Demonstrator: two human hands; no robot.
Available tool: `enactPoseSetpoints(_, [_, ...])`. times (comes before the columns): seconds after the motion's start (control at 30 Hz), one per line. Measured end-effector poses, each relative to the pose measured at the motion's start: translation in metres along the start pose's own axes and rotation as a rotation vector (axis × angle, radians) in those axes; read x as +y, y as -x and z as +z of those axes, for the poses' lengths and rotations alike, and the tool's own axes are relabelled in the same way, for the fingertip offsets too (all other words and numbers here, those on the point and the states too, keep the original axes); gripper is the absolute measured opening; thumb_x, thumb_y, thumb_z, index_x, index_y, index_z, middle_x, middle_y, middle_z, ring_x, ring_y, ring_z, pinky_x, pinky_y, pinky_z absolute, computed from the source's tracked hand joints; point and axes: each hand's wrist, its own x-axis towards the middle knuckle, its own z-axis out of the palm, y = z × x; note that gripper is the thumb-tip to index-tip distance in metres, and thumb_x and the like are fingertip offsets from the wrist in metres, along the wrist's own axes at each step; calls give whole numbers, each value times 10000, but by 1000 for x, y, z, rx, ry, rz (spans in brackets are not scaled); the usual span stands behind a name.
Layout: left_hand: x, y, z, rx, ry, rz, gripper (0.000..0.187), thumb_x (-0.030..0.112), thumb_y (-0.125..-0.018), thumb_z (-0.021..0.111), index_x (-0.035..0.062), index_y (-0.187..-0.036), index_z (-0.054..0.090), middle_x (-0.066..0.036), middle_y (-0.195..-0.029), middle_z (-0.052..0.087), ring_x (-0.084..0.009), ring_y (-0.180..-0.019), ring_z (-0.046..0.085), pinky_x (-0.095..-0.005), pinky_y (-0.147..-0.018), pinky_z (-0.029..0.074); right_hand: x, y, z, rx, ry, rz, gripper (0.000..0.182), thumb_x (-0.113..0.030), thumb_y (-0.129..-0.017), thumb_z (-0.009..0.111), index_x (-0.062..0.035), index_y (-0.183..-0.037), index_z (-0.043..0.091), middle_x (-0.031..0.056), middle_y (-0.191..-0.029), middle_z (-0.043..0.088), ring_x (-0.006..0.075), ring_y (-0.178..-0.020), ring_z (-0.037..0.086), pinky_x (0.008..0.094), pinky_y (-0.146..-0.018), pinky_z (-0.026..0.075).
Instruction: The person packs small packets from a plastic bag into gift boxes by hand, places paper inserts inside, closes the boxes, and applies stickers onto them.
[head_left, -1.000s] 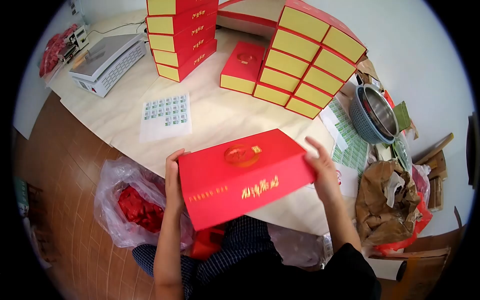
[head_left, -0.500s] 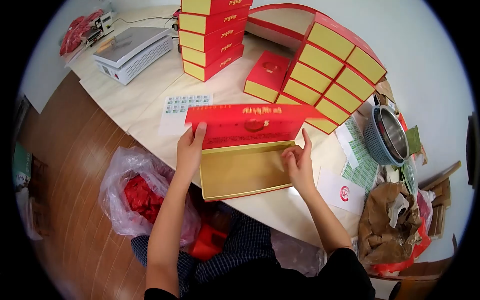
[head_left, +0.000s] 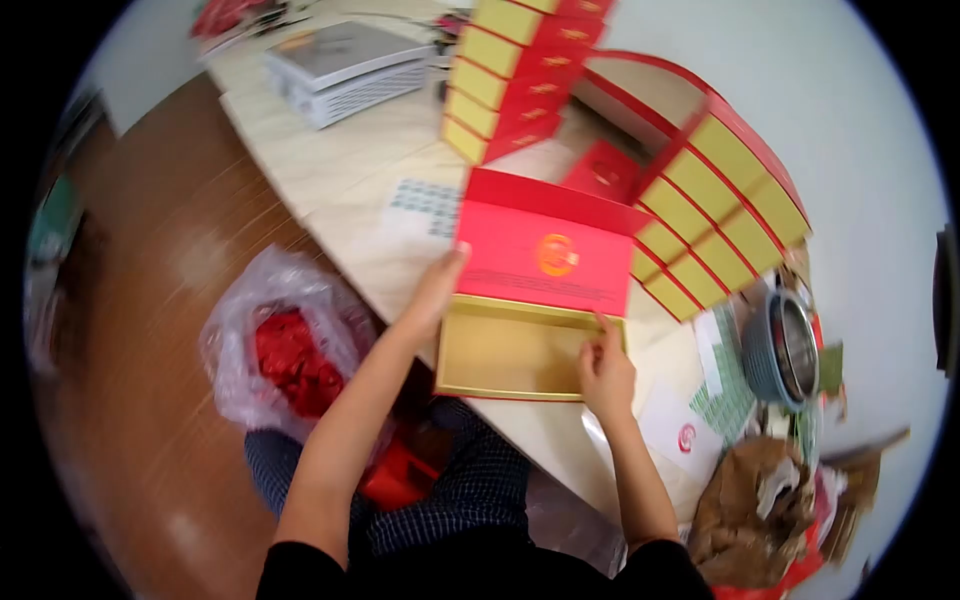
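An open red gift box (head_left: 520, 392) with a gold-coloured inside rests at the table's front edge. Its hinged lid (head_left: 510, 240) stands raised at the back, showing a round gold emblem and small print. My left hand (head_left: 435, 290) is closed at the lid's left edge, fingertips partly blurred. At the box's right end, my right hand (head_left: 607, 375) grips the side wall, its index finger stretched up toward the back corner. Nothing shows inside the box.
Stacked red-and-yellow boxes (head_left: 480, 75) stand behind, with more boxes (head_left: 715, 200) at the right. A grey-topped device (head_left: 345, 75), a sticker sheet (head_left: 425, 205), nested bowls (head_left: 775, 345) and brown paper (head_left: 745, 510) lie around. A plastic bag (head_left: 235, 350) with red contents sits below left.
The lid has swung further up and back, so its inner face shows more fully. My right hand has come down onto the box's right side. The whole view has shifted and tilted.
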Motion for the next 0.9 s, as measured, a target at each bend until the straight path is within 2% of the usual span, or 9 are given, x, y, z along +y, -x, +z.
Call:
enactPoseSetpoints(0.1, [-6,45,-12,111,-220,240,277,254,-973,501,11,-1090,565,-82,-1027,618,-166,-936,574,-289,-847,451,7,1,3,10,-40,-19,409,-115,-883,546,-122,-1290,502,84,-716,620,219,-578,604,344,-558,474])
enactPoseSetpoints(0.23, [-20,134,-66,373,-350,405,172,102,-941,523,21,-1080,585,-77,-1013,611,-152,-920,583,-273,-814,462,12,1,7,1,-196,-93,280,-39,-910,506,-37,-1186,552,68,-707,585,142,-608,571,278,-571,457])
enactPoseSetpoints(0.3, [-52,183,-108,496,-327,340,153,76,-928,529,22,-1050,603,-87,-1002,609,-180,-929,596,-281,-823,468,1,8,6,22,-210,-141,245,-29,-913,501,-12,-1148,567,66,-727,587,135,-637,574,264,-585,457])
enactPoseSetpoints(0.43, [-107,315,-190,804,-927,240,214,57,-812,594,43,-1025,611,-142,-1004,617,-316,-974,575,-379,-876,442,-79,26,-1,-7,-439,-296,179,-32,-929,498,35,-1064,594,70,-795,593,125,-723,579,229,-622,457])
enactPoseSetpoints(0.5, [-117,375,-206,830,-1049,-51,341,65,-779,620,44,-1116,571,-149,-1129,577,-335,-1101,514,-411,-959,381,-144,44,-17,-213,-741,-368,162,-54,-934,505,36,-1037,591,98,-832,598,150,-774,586,259,-686,481])
enactPoseSetpoints(0.57, [-104,410,-196,792,-1192,-30,411,104,-792,620,52,-1192,539,-156,-1265,512,-346,-1229,434,-457,-1042,305,-207,63,-37,-444,-1042,-551,150,-70,-923,503,35,-986,590,125,-856,624,186,-809,599,294,-746,490])
enactPoseSetpoints(0.6, [-110,419,-194,760,-1203,-31,411,104,-792,620,52,-1192,539,-156,-1265,512,-346,-1229,434,-457,-1042,305,-232,73,-45,-572,-1196,-694,157,-76,-916,497,28,-982,594,160,-901,645,224,-822,613,324,-756,498])
enactPoseSetpoints(0.7, [-124,430,-187,759,-1317,-78,433,190,-835,603,72,-1243,519,-136,-1398,423,-338,-1350,315,-518,-1120,168,-279,108,-71,-830,-1550,-968,160,-84,-918,494,27,-975,595,157,-900,643,223,-821,610,326,-753,494])
enactPoseSetpoints(0.9, [-117,428,-187,818,-1211,-14,356,189,-849,588,97,-1192,571,-112,-1384,449,-308,-1342,338,-489,-1118,187,-306,146,-112,-850,-1784,-1109,167,-99,-921,488,23,-959,596,152,-898,639,222,-818,605,329,-747,487])
